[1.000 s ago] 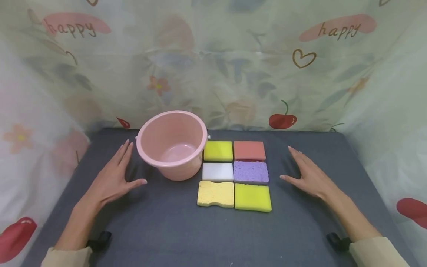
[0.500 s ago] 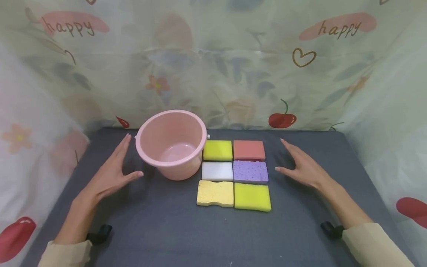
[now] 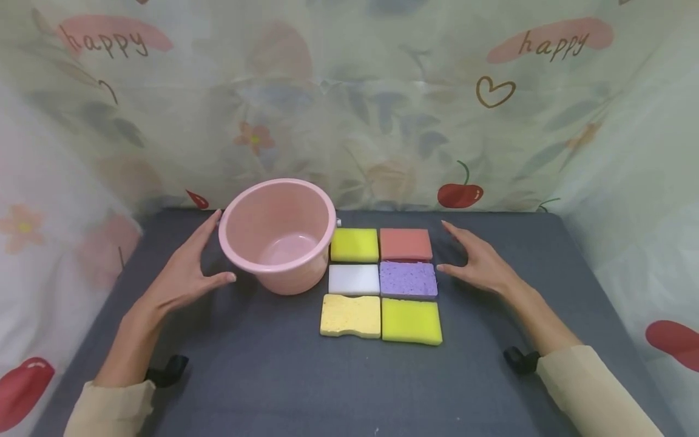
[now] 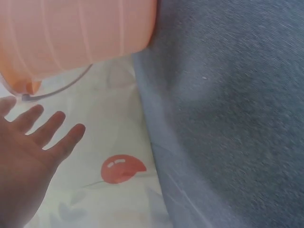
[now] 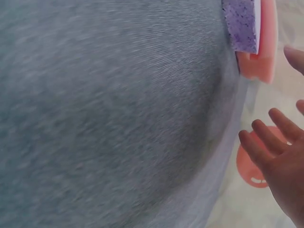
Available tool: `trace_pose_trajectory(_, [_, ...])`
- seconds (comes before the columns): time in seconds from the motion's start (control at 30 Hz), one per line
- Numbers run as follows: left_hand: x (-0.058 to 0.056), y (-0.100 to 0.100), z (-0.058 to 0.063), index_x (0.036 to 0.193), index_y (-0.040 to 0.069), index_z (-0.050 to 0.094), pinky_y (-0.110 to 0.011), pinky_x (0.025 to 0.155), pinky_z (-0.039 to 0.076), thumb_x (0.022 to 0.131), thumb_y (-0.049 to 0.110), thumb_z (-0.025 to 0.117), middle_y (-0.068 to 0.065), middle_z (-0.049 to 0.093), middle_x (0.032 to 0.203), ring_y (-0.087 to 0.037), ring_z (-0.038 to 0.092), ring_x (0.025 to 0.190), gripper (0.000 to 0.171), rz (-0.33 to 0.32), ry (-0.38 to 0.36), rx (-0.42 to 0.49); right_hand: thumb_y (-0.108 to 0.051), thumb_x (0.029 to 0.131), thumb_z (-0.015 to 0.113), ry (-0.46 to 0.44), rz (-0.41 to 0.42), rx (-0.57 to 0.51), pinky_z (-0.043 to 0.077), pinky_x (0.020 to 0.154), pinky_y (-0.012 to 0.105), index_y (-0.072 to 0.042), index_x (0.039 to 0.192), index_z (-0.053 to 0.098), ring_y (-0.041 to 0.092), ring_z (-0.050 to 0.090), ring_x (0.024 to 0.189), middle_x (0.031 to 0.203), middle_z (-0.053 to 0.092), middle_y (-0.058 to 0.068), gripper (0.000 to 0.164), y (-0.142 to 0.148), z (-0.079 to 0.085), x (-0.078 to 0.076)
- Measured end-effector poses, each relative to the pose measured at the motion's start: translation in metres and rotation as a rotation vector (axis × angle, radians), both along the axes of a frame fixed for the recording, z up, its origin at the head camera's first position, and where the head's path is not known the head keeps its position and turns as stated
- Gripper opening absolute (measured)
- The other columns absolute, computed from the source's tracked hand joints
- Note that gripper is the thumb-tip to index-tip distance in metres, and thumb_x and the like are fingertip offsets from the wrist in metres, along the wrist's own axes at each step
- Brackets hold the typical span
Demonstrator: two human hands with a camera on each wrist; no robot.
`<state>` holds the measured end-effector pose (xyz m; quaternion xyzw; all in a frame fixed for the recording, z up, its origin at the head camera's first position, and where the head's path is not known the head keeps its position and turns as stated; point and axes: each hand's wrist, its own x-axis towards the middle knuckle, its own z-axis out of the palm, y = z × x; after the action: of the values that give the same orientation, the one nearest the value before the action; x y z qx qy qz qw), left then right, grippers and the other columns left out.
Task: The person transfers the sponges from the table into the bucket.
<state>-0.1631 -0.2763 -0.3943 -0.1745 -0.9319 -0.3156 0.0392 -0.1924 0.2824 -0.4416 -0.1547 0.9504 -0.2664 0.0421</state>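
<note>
My left hand [image 3: 182, 273] is beside the left side of a pink bucket [image 3: 292, 276], fingertips right at its rim and thumb spread toward its front. In the left wrist view the fingers [image 4: 61, 128] are spread near the bucket's thin handle [image 4: 64, 88]. On the other side, my right hand [image 3: 483, 261] has its fingers extended and thumb apart, near a purple sponge [image 3: 408, 279] and a coral-red sponge [image 3: 406, 244]. Nothing is in either hand. Between bucket and right hand also lie a white sponge [image 3: 354, 280], a pale yellow sponge [image 3: 350, 315], and two bright yellow-green sponges [image 3: 412, 321].
All of it stands on a table with a dark grey cloth [image 3: 284, 376]. A patterned curtain [image 3: 349, 121] closes off the back and both sides. The sponges lie in two columns, close against the bucket's right side.
My right hand has moved left and away from me, closer to the sponges. My left hand has moved forward and right, up to the bucket's rim. Bucket and sponges keep their places.
</note>
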Motion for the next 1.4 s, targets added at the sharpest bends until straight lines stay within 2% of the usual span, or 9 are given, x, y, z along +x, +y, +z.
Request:
trace_pose_trajectory(0.13, [-0.004,0.006,0.004,0.161,0.026,0.008,-0.069,0.105,0.031,0.071,0.04,0.089,-0.015,0.019,0.163,-0.045,0.029,0.142,0.122,0.001,-0.021,0.007,-0.032,0.083,0.08,0.003,0.026,-0.011,0.035,0.106,0.065,-0.02,0.159,0.024,0.04,0.04,0.136,0.155,0.037,0.016,0.095,-0.003,0.002,-0.006])
trace_pose_trajectory(0.3, [-0.01,0.009,0.006,0.161,0.024,0.016,-0.061,0.107,0.035,0.071,0.031,0.09,-0.011,0.024,0.162,-0.039,0.031,0.143,0.116,-0.035,0.008,0.053,-0.034,0.084,0.079,0.007,0.059,-0.031,0.036,0.107,0.062,-0.021,0.158,0.026,0.036,0.04,0.137,0.155,0.038,0.014,0.092,-0.008,0.005,-0.011])
trace_pose_trajectory(0.43, [-0.014,0.01,0.007,0.16,0.021,0.02,-0.06,0.106,0.037,0.071,0.026,0.09,-0.011,0.027,0.161,-0.037,0.032,0.142,0.114,-0.058,0.034,0.072,-0.034,0.084,0.079,0.011,0.069,-0.046,0.037,0.106,0.061,-0.019,0.157,0.03,0.036,0.042,0.136,0.154,0.04,0.014,0.089,-0.012,0.005,-0.016])
trace_pose_trajectory(0.67, [-0.019,0.012,0.007,0.16,0.023,0.021,-0.059,0.104,0.038,0.072,0.026,0.088,-0.014,0.031,0.159,-0.037,0.036,0.139,0.111,-0.075,0.027,0.095,-0.03,0.083,0.08,0.002,0.077,-0.085,0.038,0.106,0.06,-0.013,0.155,0.035,0.036,0.044,0.134,0.15,0.043,0.015,0.086,-0.017,-0.001,-0.02])
trace_pose_trajectory(0.93, [-0.016,0.011,0.004,0.16,0.023,0.021,-0.061,0.106,0.035,0.074,0.023,0.087,-0.013,0.032,0.158,-0.036,0.034,0.139,0.108,-0.068,0.004,0.151,-0.029,0.083,0.081,-0.002,0.088,-0.117,0.038,0.107,0.058,-0.014,0.154,0.038,0.033,0.044,0.134,0.149,0.045,0.014,0.084,-0.025,-0.008,-0.028])
trace_pose_trajectory(1.1, [-0.013,0.011,0.002,0.159,0.021,0.023,-0.059,0.106,0.036,0.075,0.021,0.085,-0.015,0.034,0.156,-0.037,0.037,0.138,0.105,-0.044,0.0,0.168,-0.03,0.084,0.08,-0.041,0.093,-0.13,0.036,0.109,0.057,-0.014,0.152,0.04,0.032,0.042,0.136,0.15,0.044,0.014,0.08,-0.031,-0.01,-0.03])
trace_pose_trajectory(1.27, [-0.011,0.014,0.004,0.159,0.022,0.022,-0.058,0.106,0.036,0.076,0.02,0.085,-0.013,0.03,0.158,-0.038,0.039,0.137,0.105,-0.015,-0.056,0.191,-0.031,0.086,0.078,-0.059,0.078,-0.091,0.035,0.11,0.057,-0.014,0.15,0.045,0.032,0.041,0.135,0.149,0.045,0.012,0.074,-0.033,-0.009,-0.032])
trace_pose_trajectory(1.4, [-0.01,0.015,0.006,0.16,0.025,0.021,-0.058,0.108,0.035,0.08,0.02,0.082,-0.011,0.028,0.159,-0.038,0.037,0.138,0.101,-0.023,-0.077,0.216,-0.028,0.086,0.078,-0.057,0.076,-0.08,0.037,0.108,0.057,-0.012,0.149,0.047,0.032,0.044,0.131,0.146,0.047,0.013,0.072,-0.033,-0.007,-0.033])
